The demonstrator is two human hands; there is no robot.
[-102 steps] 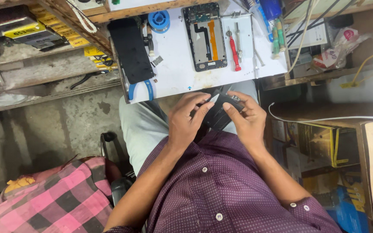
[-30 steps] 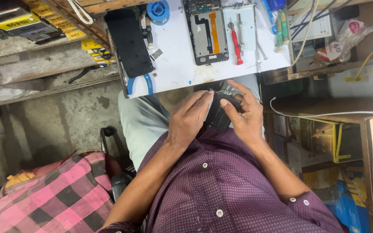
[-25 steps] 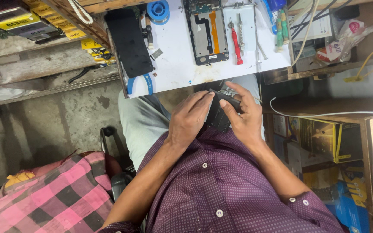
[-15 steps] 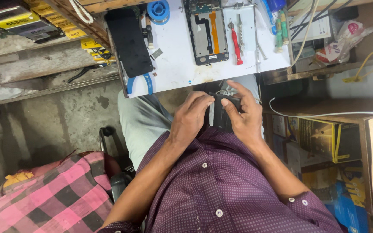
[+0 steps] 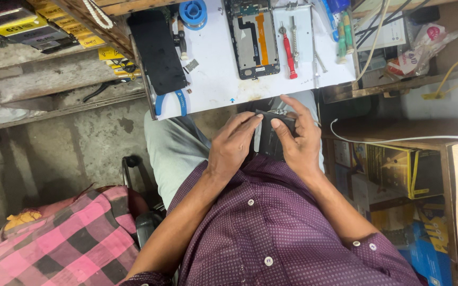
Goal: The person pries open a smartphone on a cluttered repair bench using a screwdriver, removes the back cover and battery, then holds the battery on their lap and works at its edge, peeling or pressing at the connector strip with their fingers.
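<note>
Black and flat, the small phone part [image 5: 272, 139] sits in my lap just near the front edge of the white desk [image 5: 216, 79], and I have both hands on it. My left hand [image 5: 232, 148] lies over its left side with the fingers curled down and the fingertips pressed on the top face; my right hand [image 5: 299, 140] wraps the right edge, thumb pinching the upper corner, fingers spread around the far side. So both hands are closed on the same piece, gripping it between them, not open. I judge it light and stiff but thin, likely to flex or crack if I bend it, and its smooth face looks slippery, so the edges and corners are the safer place to hold, not the middle of the face. Farther off on the desk lie an opened phone frame [image 5: 254, 37] with an orange ribbon inside, a red-handled screwdriver [image 5: 287, 50] just to its right, a black panel [image 5: 157, 50] to the left, and a blue spool [image 5: 193, 10] at the far edge. Pink checked cloth [image 5: 59, 241] lies at the near left.
</note>
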